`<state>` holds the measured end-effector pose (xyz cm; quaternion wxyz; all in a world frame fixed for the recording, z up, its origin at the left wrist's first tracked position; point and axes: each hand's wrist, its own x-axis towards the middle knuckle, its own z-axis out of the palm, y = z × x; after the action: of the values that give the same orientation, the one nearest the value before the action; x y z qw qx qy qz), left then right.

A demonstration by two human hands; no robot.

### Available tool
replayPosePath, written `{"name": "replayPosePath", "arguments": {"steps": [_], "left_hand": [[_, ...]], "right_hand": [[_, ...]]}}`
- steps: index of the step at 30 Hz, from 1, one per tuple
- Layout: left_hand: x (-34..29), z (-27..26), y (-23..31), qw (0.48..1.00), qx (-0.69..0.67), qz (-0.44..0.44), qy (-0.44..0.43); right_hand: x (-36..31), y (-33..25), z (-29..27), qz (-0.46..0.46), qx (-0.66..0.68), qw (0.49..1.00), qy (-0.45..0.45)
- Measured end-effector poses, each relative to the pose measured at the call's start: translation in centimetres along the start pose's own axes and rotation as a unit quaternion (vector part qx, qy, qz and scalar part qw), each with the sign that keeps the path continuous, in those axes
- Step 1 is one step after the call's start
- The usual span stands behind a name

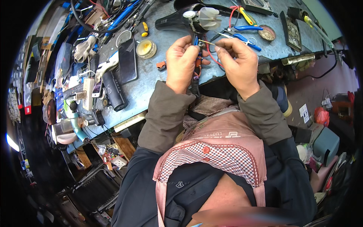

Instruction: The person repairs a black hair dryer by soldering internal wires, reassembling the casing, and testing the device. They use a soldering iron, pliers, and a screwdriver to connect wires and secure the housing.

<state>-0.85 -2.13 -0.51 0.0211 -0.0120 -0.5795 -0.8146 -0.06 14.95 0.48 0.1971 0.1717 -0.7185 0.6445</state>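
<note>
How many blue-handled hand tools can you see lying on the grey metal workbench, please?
2: one pair of blue-handled pliers beyond the right hand, and blue-handled scissors just nearer it. Others may hide in the cluttered far-left corner.

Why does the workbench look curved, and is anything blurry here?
Head view: the fisheye lens bends the workbench edge and leaves black corners. Lighting is even and soft, with no harsh glare. The left hand, right hand and hair dryer are sharp; only a smeared strip at the bottom edge is blurred.
</note>
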Motion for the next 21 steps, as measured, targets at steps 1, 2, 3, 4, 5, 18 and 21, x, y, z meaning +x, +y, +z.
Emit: {"name": "replayPosePath", "arguments": {"steps": [1, 2, 3, 4, 5, 18, 21], "left_hand": [[0.0, 0.0, 0.0, 1.000, 0.000, 0.006, 0.004], [0.0, -0.2, -0.1, 1.000, 0.013, -0.009, -0.002], [-0.1, -0.4, 1.0, 0.998, 0.034, -0.049, -0.034], [0.1, -0.2, 0.7, 0.999, 0.018, -0.032, -0.030], [0.2, 0.0, 0.0, 1.000, 0.002, -0.015, -0.027], [1.4, -3.5, -3.6, 0.812, 0.480, 0.331, -0.017], [0.7, -0.8, -1.1, 0.985, 0.133, 0.112, -0.015]], "right_hand": [[1.0, -0.8, 0.1, -0.001, 0.001, 1.000, -0.025], [2.1, -1.8, 0.1, -0.022, -0.023, 0.999, -0.044], [3.4, -2.8, 0.3, -0.044, -0.048, 0.996, -0.063], [5.0, -3.2, 0.6, -0.136, -0.137, 0.978, -0.074], [6.5, -3.9, 1.5, -0.191, -0.149, 0.966, -0.090], [9.6, -5.6, 8.5, -0.305, -0.216, 0.912, -0.172], [6.4, -4.7, 3.4, -0.219, -0.106, 0.964, -0.105]]}}
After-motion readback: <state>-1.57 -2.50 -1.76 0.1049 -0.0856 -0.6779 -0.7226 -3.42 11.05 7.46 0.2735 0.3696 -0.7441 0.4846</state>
